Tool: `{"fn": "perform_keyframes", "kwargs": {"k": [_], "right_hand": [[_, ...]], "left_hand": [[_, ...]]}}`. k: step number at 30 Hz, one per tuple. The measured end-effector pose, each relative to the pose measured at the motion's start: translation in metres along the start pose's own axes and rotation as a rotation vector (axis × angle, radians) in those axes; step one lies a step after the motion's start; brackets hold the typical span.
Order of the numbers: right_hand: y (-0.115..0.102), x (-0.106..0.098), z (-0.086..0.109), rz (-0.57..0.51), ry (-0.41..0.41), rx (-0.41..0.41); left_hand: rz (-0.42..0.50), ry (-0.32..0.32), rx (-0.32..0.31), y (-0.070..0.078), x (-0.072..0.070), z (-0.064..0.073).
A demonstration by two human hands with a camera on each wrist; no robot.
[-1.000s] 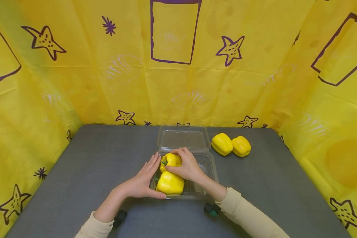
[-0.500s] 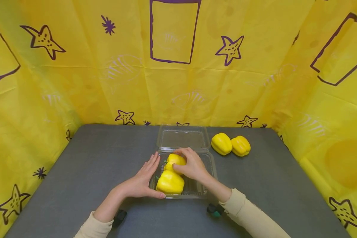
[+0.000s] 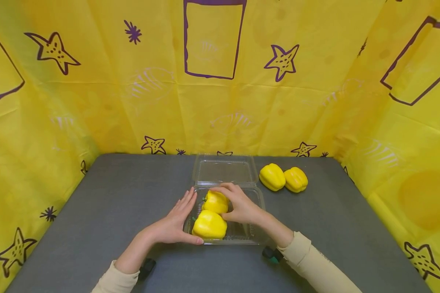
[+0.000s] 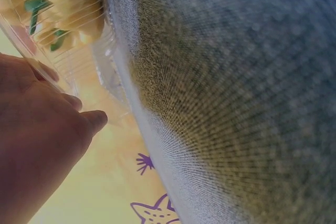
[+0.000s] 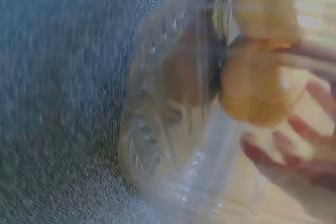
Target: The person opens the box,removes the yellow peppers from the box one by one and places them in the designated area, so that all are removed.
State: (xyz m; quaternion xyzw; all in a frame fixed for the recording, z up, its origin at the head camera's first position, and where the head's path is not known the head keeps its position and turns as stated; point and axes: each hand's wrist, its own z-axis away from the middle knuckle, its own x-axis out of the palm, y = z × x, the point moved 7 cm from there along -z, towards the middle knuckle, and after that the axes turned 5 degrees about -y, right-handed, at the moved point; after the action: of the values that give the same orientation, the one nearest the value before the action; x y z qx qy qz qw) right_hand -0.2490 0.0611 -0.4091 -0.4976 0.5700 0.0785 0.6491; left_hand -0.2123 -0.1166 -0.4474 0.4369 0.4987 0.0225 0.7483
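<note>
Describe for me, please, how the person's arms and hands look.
The left hand and right hand wear no gloves. The left sleeve and right sleeve are pale cream, the right cuff apparently folded back. A black device shows near the left sleeve, a black-and-green device near the right.

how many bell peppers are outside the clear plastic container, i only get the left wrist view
Observer: Two: the head view shows one yellow bell pepper and another on the table, right of the open lid.
Operator: and where's the right hand
Observer: The right hand is at the farther pepper inside the container; I can't tell if it grips.
</note>
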Motion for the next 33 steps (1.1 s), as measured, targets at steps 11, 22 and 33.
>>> {"fn": "perform_keyframes", "kwargs": {"k": [11,22,33], "right_hand": [[0.002,0.011,-0.005,0.066,-0.106,-0.061],[0.004,0.015,-0.008,0.096,-0.073,-0.057],[0.006,0.011,-0.004,0.146,-0.022,-0.053]], "left_hand": [[0.005,-0.004,-0.001,0.001,0.0,0.0],[0.003,-0.003,-0.012,0.001,0.0,0.0],[0.0,0.001,-0.019,0.0,-0.001,0.0]]}}
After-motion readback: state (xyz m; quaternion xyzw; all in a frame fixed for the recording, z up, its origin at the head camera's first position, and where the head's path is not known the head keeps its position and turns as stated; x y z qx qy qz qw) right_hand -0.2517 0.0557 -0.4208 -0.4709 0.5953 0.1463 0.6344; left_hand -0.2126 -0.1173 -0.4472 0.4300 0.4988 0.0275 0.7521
